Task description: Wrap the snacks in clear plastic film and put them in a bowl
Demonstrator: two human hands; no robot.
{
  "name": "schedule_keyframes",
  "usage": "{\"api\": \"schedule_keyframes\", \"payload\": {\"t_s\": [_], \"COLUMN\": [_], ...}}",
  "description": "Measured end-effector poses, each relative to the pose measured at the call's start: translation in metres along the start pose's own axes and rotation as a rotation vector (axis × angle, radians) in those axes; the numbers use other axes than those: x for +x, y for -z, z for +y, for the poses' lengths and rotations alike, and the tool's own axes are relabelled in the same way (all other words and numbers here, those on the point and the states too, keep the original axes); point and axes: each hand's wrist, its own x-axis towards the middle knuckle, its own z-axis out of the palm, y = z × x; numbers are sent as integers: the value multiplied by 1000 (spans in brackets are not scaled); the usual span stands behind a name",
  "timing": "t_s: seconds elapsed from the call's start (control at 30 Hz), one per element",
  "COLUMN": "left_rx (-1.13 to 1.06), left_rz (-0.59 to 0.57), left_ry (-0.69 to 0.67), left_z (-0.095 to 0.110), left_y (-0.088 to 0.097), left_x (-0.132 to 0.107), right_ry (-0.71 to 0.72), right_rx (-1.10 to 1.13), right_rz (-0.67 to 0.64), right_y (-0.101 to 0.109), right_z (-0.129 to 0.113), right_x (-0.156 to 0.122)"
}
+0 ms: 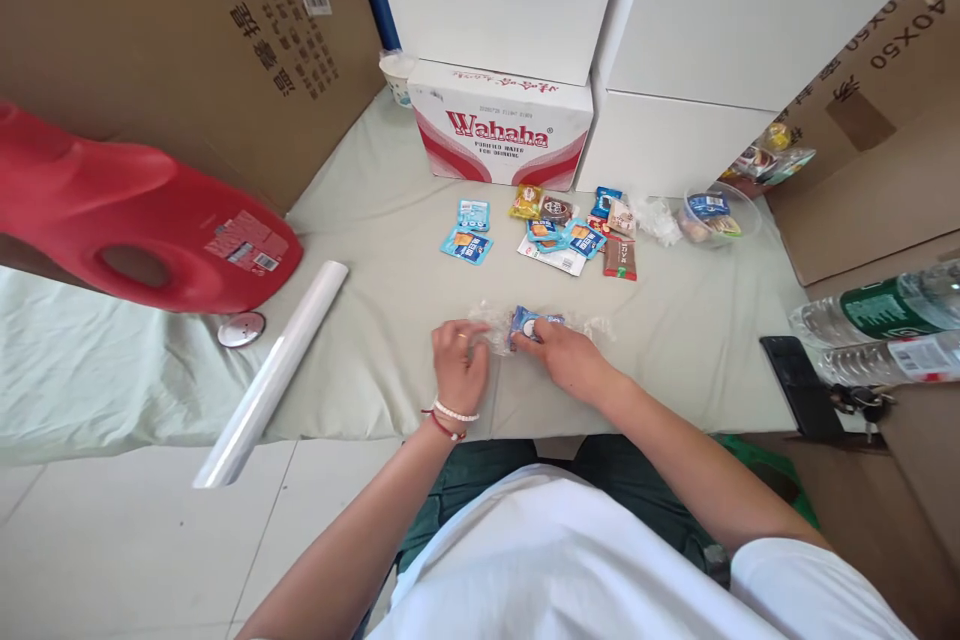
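Observation:
Near the front of the table, my right hand (574, 360) grips a small blue snack packet (525, 322) between thumb and fingers. A crumpled sheet of clear plastic wrap (495, 320) lies under and around the packet. My left hand (460, 365) is closed, its curled fingers at the left edge of the wrap and seeming to pinch it. Beyond my hands lie several loose snacks: two blue packets (468, 246) at the left and a mixed pile (555, 250) in the middle. A brown packet (620, 258) rests at the pile's right side.
At left are a red jug (187, 220), a round lid (241, 329) and a white roll (277, 370) overhanging the front edge. A Wahaha box (502, 125) stands behind. On the right are a clear bowl (742, 220), bottles (885, 305) and a black phone (801, 385).

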Motion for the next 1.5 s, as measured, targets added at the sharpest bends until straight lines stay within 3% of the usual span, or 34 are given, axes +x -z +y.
{"api": "schedule_keyframes", "payload": {"t_s": [0.07, 0.1, 0.23, 0.4, 0.53, 0.7, 0.73, 0.8, 0.87, 0.9, 0.97, 1.07, 1.23, 1.33, 1.4, 1.5], "left_rx": [59, 104, 226, -16, -187, -60, 7, 133, 216, 241, 272, 288, 235, 173, 120, 48], "left_rz": [136, 140, -40, -11, -159, -240, -253, -276, -291, -296, -296, -297, -316, -355, -394, -386], "left_ry": [199, 266, 310, 206, 78, -215, -263, -334, -383, -400, -410, -418, -458, -470, -486, -509], "left_z": [-5, -6, 2, 33, 61, 72, 72, 70, 70, 70, 70, 71, 65, 56, 48, 34], "left_y": [-3, -5, -14, -22, -29, -34, -34, -35, -36, -36, -36, -36, -40, -40, -33, -7], "left_x": [7, 11, 26, 27, 17, 2, -1, -7, -11, -13, -15, -17, -17, -14, -13, -17], "right_ry": [-8, -11, -8, 3, 34, 154, 84, -193, -488, -581, -643, -601, -324, -196, -158, -104], "right_rx": [15, 23, 58, 107, 240, 576, 640, 674, 555, 475, 366, 385, 517, 516, 475, 402], "right_rz": [12, 18, 55, 103, 220, 337, 397, 605, 786, 797, 652, 388, 484, 398, 360, 402], "right_y": [-2, -2, -3, -10, -24, -37, -38, -40, -40, -40, -38, -26, 4, 10, 8, 1], "right_z": [0, 0, 1, 2, 4, 16, 19, 28, 39, 44, 53, 57, 30, 7, -5, -17], "right_x": [0, 0, 0, 1, -9, -34, -37, -40, -38, -37, -34, -31, -6, 19, 31, 38]}}
